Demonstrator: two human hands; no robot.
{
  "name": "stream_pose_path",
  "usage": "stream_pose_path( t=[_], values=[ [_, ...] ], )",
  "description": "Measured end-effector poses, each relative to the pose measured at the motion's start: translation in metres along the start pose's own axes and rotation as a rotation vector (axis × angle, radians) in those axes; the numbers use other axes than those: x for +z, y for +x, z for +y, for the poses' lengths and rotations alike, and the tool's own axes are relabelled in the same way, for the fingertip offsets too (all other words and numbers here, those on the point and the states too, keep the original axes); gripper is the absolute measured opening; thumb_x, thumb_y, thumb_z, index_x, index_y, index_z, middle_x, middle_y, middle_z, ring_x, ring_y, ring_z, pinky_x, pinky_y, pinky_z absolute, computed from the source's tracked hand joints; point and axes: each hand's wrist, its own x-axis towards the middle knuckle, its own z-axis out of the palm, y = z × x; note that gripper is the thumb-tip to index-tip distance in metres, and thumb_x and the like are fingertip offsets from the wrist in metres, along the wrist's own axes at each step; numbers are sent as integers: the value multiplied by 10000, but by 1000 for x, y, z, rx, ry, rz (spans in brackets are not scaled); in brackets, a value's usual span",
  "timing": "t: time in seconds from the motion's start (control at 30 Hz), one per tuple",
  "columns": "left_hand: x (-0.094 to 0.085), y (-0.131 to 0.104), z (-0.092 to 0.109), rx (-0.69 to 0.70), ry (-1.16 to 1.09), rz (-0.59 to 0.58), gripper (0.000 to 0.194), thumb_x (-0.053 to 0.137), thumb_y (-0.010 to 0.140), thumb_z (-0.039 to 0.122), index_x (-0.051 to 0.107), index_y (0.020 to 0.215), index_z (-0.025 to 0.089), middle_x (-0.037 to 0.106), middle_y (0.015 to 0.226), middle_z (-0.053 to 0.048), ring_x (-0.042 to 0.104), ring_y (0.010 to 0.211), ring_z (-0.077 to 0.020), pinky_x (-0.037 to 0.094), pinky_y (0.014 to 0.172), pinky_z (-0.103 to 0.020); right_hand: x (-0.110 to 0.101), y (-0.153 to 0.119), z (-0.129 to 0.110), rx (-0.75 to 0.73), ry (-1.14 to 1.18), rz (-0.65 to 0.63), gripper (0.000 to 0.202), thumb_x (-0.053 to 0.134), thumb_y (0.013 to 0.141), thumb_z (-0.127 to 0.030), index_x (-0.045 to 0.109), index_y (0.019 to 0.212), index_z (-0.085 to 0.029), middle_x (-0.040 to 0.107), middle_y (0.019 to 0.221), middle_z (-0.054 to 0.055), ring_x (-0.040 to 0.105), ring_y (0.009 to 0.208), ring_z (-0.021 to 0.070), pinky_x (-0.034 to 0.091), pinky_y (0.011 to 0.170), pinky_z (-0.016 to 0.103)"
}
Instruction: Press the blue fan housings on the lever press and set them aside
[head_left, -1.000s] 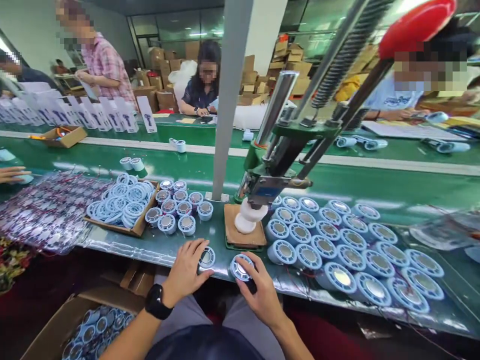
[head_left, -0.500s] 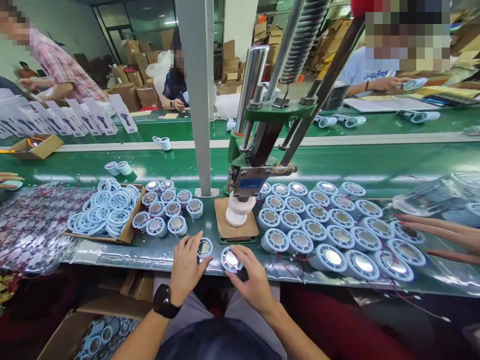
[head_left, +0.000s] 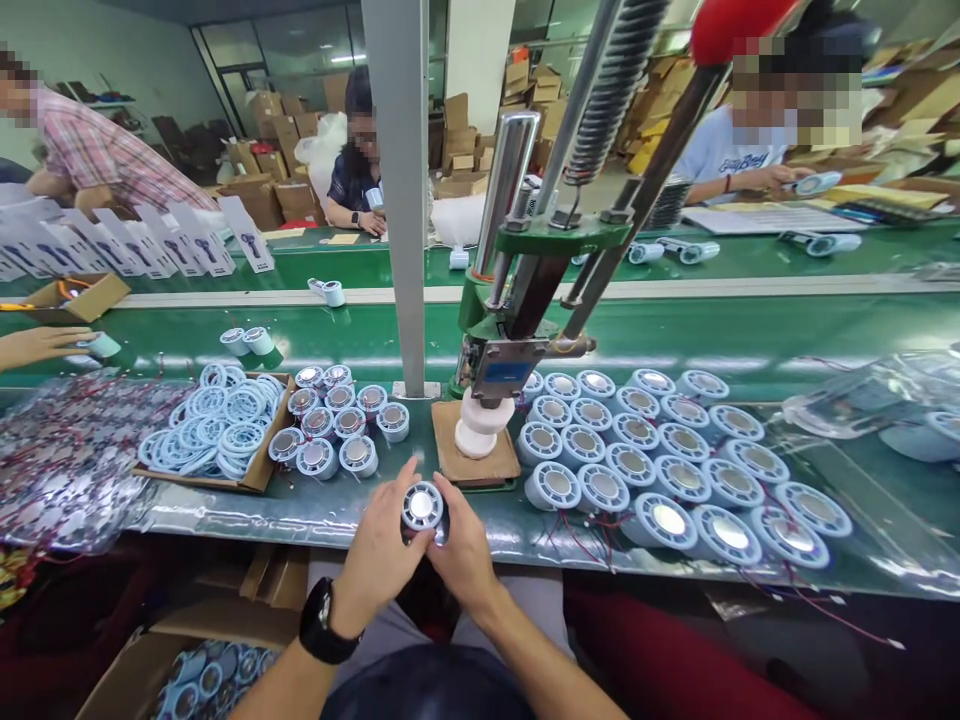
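At the far left we see a cardboard tray (head_left: 259, 470) of pale blue rings, with a small cluster of round parts (head_left: 337, 432) beside it. Our left hand (head_left: 386, 550) and right hand (head_left: 461, 550) meet at the near edge of the green bench (head_left: 337, 505), both closed around one round part (head_left: 421, 506), pale blue with a shiny metal face turned up. Just behind stands a hand press (head_left: 517, 330) over a white block (head_left: 480, 425). Rows of like parts (head_left: 660, 455) spread to the right. Boxes and other workers fill the room beyond.
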Motion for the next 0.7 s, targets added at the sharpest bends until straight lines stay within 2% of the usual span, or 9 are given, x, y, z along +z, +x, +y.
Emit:
stream_pose_path(
  t=[0.1,0.33,0.5,0.6,0.7],
  values=[
    [5,-3,-3,-41,-68,41,807,600,789,98,302,1516,280,622,1338,-64,555,1274,-245,450,1093,-443,0,-1,1,-2,-12,11,657,559,783,-96,440,1425,-165,627,1259,131,657,1119,217,597,919,347],
    [3,-3,-10,-89,-174,3,763,641,770,116,365,1463,280,643,1331,-54,572,1267,-243,416,1119,-448,4,-8,6,33,-10,-6,828,592,773,-107,283,1536,-194,627,1267,118,654,1138,228,586,952,386],
    [2,-4,-8,-126,-212,-16,748,632,780,114,367,1458,285,634,1347,-57,560,1285,-243,404,1127,-453,4,-9,8,59,-12,-27,869,604,790,-134,217,1565,-198,636,1241,117,660,1114,232,587,944,396],
    [5,-6,-8,-117,-228,15,712,626,791,116,381,1441,274,606,1381,-75,537,1315,-253,386,1144,-466,1,-6,5,55,-8,-52,824,592,808,-126,254,1556,-207,623,1238,117,648,1113,228,592,924,378],
    [14,-10,-13,-92,-241,41,679,610,823,143,367,1449,247,552,1439,-107,479,1374,-262,345,1177,-482,-2,-3,1,27,-26,-139,764,532,820,-68,317,1534,-235,594,1257,114,621,1132,223,588,929,370]
  ],
)
